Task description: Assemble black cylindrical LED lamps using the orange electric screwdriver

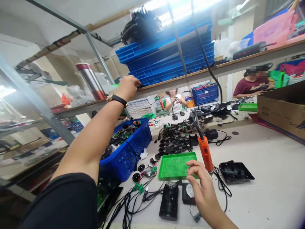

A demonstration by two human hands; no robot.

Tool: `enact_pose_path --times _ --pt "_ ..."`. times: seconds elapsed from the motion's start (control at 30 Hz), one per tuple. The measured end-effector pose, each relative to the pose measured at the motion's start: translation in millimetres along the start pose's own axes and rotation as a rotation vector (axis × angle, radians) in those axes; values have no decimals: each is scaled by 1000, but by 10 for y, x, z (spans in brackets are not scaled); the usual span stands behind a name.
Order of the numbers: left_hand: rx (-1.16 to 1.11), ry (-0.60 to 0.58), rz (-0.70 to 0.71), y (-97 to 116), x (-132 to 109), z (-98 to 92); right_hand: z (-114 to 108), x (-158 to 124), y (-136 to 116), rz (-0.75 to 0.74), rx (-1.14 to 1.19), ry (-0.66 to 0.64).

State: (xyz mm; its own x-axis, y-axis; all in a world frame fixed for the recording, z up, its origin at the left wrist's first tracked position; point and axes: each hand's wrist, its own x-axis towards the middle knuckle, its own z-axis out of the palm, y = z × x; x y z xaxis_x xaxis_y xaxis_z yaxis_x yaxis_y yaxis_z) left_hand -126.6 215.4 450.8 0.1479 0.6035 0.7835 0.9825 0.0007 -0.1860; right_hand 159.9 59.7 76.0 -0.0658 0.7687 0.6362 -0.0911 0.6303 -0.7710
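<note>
My left hand (128, 86) is raised to the front edge of the wooden shelf (238, 65), fingers curled closed at the edge below the stacked blue trays (166, 54); what it grips is hidden. A dark watch sits on that wrist. My right hand (202, 187) hovers low over the table with fingers loosely apart, its fingertips at the near edge of the green perforated tray (175, 165). An orange electric screwdriver (205, 154) hangs on a black cable just right of that hand, not held. A black plastic housing (169, 200) lies below the tray.
A blue basket (128, 152) of parts and wires stands at left. Black parts and cables are heaped behind the green tray. A black tray (234, 171) lies at right, a cardboard box (281, 111) at far right. Two people sit working beyond the table. A steel flask (90, 81) stands on the shelf.
</note>
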Motion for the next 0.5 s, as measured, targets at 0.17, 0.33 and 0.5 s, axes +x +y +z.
enact_pose_path --times 0.17,0.33,0.5 --pt "129 -276 33 1 -1 2 -216 -135 136 110 -31 -6" --pt "179 -201 162 102 -411 -150 -317 -299 170 234 43 -64" --pt "19 -180 263 434 -1595 327 -354 -526 192 420 112 -103"
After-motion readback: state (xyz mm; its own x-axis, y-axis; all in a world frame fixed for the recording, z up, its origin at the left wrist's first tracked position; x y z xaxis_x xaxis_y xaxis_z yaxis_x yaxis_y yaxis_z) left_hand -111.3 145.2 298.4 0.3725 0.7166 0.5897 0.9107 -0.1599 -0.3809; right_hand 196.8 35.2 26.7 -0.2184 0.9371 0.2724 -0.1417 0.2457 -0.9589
